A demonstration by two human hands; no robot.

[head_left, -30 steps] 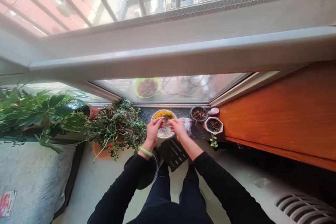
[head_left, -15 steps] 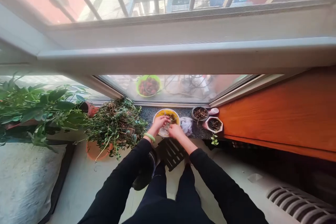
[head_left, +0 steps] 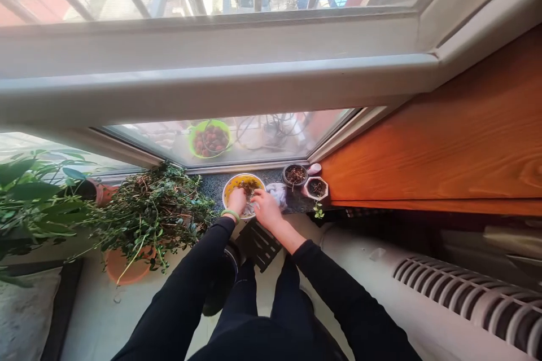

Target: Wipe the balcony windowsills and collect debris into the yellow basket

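Note:
A round bowl (head_left: pixel 226 187) with a yellow inside and a pale rim stands on the dark stone sill. Brown plant matter (head_left: pixel 248 185) lies in it, along with something whitish that I cannot make out. My left hand (head_left: pixel 237 201), a green bangle (head_left: pixel 231 214) at its wrist, reaches down into the bowl, and its fingertips are hidden. Over the bowl's right side is my right hand (head_left: pixel 266 208), its fingers curled in towards the left hand. What they hold, if anything, is too small to name. A crumpled whitish cloth (head_left: pixel 277 194) lies just right of the bowl.
Right of the cloth stand a dark round pot (head_left: pixel 295 175) and a white angular pot (head_left: pixel 317 188) with a small sprig. A bushy trailing plant (head_left: pixel 156 208) spreads at the left. A wooden panel (head_left: pixel 423 152) bounds the right, and the window frame (head_left: pixel 212 87) runs ahead.
The view has swung to the right. My left hand has dipped deeper into the bowl, while my right hand has lifted slightly at the bowl's right side.

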